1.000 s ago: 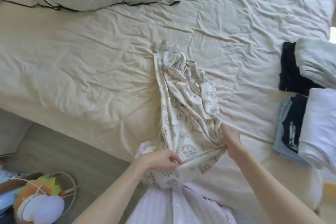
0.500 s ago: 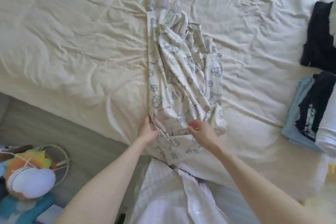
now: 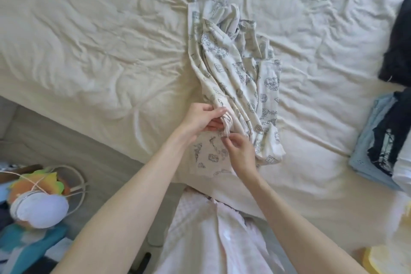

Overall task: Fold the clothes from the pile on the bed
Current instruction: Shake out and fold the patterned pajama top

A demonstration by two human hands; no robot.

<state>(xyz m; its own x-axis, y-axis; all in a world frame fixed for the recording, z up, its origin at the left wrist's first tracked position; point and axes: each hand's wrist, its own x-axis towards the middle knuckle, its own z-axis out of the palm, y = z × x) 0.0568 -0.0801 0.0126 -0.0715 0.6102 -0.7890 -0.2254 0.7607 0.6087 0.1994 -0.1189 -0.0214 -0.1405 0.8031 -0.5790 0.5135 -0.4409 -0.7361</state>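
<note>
A white garment with a grey printed pattern [image 3: 235, 69] lies bunched lengthwise on the cream bed sheet [image 3: 100, 40], running from the middle of the bed to its near edge. My left hand [image 3: 201, 119] grips a gathered fold of the garment at its near end, fingers curled round the cloth. My right hand [image 3: 239, 152] pinches the same edge just below, lying over the flat lower part of the garment. Both hands sit close together at the bed's near edge.
Folded clothes lie at the right: a dark garment [image 3: 398, 40] and a stack with light blue cloth [image 3: 369, 147] and a dark printed piece [image 3: 387, 140]. Beside the bed on the grey floor [image 3: 73, 140] are a colourful toy [image 3: 35, 193] and other items.
Both hands have come together at the garment's near edge, the left now gripping a fold and the right pinching below it. The view has moved closer to the bed.
</note>
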